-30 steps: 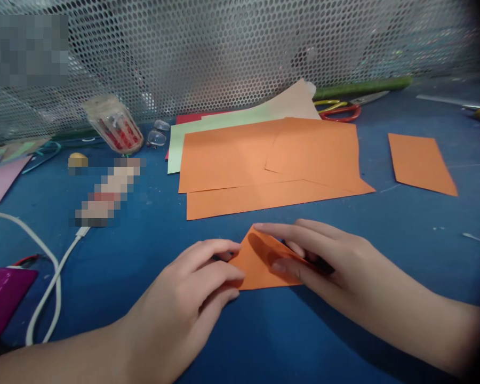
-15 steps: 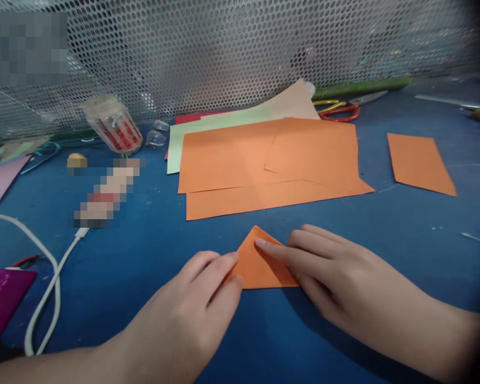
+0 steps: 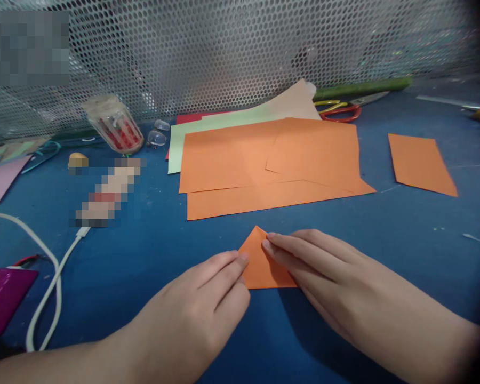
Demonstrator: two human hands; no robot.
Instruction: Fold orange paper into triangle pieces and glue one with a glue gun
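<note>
A small folded orange paper (image 3: 260, 269), triangular with its tip pointing away from me, lies on the blue table between my hands. My left hand (image 3: 200, 306) has its fingers together on the paper's left edge. From the right, my right hand (image 3: 332, 282) grips the sloping right edge, index fingertip and thumb close together near the tip. Behind them large orange sheets (image 3: 232, 160) overlap on top of a pale green sheet (image 3: 176, 149). A separate orange piece (image 3: 420, 165) lies at the right.
Scissors (image 3: 342, 111) and a green stick (image 3: 364, 87) lie along the metal mesh (image 3: 224, 53) at the back. On the left are a clear jar with red contents (image 3: 122, 130), a white cable (image 3: 58, 282), a purple object (image 3: 8, 298) and pink paper (image 3: 2, 178).
My right hand's index finger has moved from the paper's face to its right edge, now close to the thumb. My left fingers have shifted slightly right over the left edge.
</note>
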